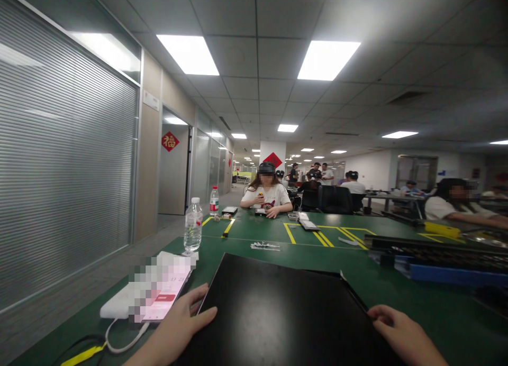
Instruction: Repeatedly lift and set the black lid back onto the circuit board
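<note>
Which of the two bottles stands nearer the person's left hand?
The white-capped bottle; the red-capped bottle stands farther back from the left hand.

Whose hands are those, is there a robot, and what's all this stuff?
There's no robot here, just a person. A camera on their head looks forward and down, so you see their own left hand and right hand. They hold a black panel by its sides. On the green table a phone lies left of the panel, with a bottle standing behind it. Across the table sits a co-worker.
</note>
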Demonstrator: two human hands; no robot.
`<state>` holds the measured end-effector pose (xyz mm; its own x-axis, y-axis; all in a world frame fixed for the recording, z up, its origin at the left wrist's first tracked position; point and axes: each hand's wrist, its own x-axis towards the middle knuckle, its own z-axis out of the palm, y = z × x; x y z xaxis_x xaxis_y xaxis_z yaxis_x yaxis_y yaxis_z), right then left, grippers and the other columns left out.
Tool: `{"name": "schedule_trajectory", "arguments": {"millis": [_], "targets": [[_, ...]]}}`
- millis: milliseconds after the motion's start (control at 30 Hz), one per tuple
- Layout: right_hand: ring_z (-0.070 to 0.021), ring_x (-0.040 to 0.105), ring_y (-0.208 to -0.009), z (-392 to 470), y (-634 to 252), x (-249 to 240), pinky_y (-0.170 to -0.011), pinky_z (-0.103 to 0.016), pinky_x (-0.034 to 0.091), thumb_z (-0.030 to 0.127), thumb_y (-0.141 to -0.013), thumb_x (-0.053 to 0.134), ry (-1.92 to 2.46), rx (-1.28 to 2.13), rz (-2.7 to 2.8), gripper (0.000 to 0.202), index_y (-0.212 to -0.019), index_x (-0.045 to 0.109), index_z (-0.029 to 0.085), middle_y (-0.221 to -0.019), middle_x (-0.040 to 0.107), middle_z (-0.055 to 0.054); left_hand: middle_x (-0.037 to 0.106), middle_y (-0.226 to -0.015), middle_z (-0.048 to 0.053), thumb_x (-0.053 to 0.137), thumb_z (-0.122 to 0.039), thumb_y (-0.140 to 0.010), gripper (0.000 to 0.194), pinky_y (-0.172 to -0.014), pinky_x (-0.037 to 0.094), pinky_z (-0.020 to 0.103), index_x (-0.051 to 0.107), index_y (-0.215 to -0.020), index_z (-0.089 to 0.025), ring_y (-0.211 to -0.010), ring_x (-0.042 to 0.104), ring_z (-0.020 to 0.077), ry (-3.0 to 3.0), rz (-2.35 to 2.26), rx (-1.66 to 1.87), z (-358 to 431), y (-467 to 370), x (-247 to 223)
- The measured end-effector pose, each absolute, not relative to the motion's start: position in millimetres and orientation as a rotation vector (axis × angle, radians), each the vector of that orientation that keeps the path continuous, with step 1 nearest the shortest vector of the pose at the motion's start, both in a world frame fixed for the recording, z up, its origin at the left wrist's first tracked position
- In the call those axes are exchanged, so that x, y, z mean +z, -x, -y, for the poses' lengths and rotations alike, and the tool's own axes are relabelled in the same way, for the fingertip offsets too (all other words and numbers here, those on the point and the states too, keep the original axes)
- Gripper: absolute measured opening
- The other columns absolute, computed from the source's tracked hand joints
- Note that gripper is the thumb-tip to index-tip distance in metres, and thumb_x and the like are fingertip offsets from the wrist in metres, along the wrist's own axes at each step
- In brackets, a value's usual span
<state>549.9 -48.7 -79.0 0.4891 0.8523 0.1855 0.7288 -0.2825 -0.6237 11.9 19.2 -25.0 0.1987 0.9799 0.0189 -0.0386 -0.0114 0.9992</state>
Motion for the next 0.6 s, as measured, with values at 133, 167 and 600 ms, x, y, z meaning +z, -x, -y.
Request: {"name": "schedule_trajectory", "arguments": {"millis": [133,167,600], "targets": [[-0.0332,0.077,-0.086,48.5,-551.7,-79.0,-0.073,-0.039,0.055,0.047,-0.061,0.059,2.065,0.252,1.268,0.040,-0.091,0.079,0.030,-0.082,0.081,-0.004,0.078,-0.140,0.018,0.101,-0.058,-0.058,0.076,-0.123,0.050,0.057,0.083,-0.119,-0.017,-0.146,0.060,0.0451,-1.315,-0.966,1.068,-16.4,-11.1,-20.8],[-0.0327,0.077,-0.084,48.6,-551.9,-78.6,-0.072,-0.039,0.056,0.047,-0.061,0.058,2.060,0.258,1.264,0.043,-0.094,0.079,0.030,-0.081,0.080,-0.004,0.078,-0.141,0.017,0.099,-0.059,-0.062,0.074,-0.123,0.050,0.057,0.083,-0.121,-0.019,-0.144,0.062,0.0445,-1.333,-0.943,1.067,-16.6,-10.9,-21.2],[-0.0437,0.077,-0.103,46.1,-543.5,-65.8,-0.096,-0.050,0.057,0.071,-0.055,0.057,1.946,0.350,1.137,0.045,-0.063,0.081,0.033,-0.090,0.086,-0.009,0.076,-0.146,0.014,0.100,-0.058,-0.063,0.072,-0.130,0.043,0.054,0.083,-0.121,-0.020,-0.145,0.063,0.0415,-1.363,-0.861,1.257,-28.2,-13.7,-32.9]]}}
